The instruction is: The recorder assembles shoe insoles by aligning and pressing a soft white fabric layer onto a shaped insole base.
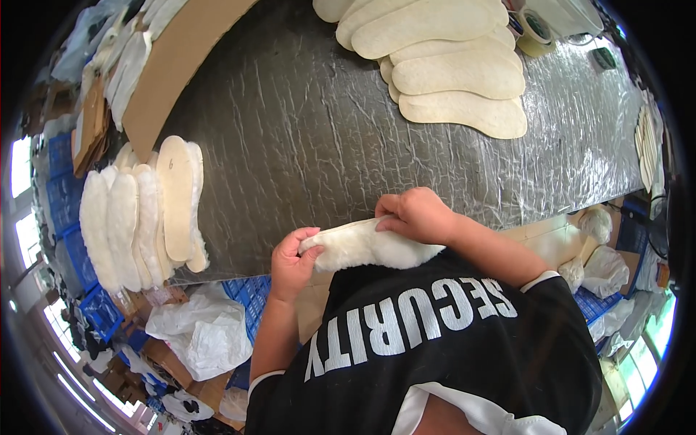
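A fluffy white fleece insole [377, 247] is held level at the table's near edge, its furry side toward my body. My left hand [293, 259] grips one end, with the thumb on the fleece and the fingers behind. On the upper edge, nearer the other end, my right hand [415, 216] pinches the insole between thumb and fingers. To the left lies a row of fleece insoles [138, 221], overlapping on their sides. Several flat cream insoles [460, 72] are fanned out at the far side of the table.
The table [290, 123] has a dark, wrinkled plastic cover. A curved cardboard strip [170, 69] stands at its far left. Tape rolls [535, 30] lie by the cream insoles. Below the table are blue crates [250, 301] and a white plastic bag [203, 333].
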`<state>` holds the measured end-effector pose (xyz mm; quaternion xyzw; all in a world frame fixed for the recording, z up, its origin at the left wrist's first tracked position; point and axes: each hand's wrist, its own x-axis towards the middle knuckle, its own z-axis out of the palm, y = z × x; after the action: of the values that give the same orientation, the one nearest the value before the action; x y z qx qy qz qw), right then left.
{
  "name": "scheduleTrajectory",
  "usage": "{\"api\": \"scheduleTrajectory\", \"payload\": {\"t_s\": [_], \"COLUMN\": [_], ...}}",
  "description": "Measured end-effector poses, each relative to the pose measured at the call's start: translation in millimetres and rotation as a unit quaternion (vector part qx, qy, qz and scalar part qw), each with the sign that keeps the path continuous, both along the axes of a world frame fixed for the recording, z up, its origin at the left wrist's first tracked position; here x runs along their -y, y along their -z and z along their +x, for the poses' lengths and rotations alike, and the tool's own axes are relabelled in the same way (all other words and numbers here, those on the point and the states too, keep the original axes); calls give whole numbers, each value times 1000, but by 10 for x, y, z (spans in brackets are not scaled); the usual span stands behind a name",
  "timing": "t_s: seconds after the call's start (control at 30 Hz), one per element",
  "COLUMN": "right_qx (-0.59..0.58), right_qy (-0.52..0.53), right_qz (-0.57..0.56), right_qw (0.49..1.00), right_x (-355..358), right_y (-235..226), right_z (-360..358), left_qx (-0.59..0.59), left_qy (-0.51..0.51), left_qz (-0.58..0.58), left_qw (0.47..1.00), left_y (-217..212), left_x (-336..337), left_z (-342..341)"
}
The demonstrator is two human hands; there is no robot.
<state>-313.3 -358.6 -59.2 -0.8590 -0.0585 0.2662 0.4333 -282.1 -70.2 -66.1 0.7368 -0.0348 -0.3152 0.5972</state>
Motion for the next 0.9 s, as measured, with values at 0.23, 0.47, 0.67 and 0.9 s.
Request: {"api": "scheduleTrajectory", "payload": {"t_s": [0.23,0.47,0.67,0.9], "right_qx": [83,125,-16,-178], "right_qy": [-14,-1,-27,-163], "right_qz": [35,17,78,171], "right_qw": [996,992,996,955], "right_x": [-218,-262,-220,-233], "right_y": [-110,-71,-83,11], "right_z": [40,14,133,487], "left_qx": [74,271,434,518], "left_qy": [34,101,193,251], "left_qz": [31,62,138,113], "left_qw": [996,955,869,810], "left_y": [-148,-300,-351,-285], "left_x": [196,334,386,480], "left_z": [-52,28,47,-65]}}
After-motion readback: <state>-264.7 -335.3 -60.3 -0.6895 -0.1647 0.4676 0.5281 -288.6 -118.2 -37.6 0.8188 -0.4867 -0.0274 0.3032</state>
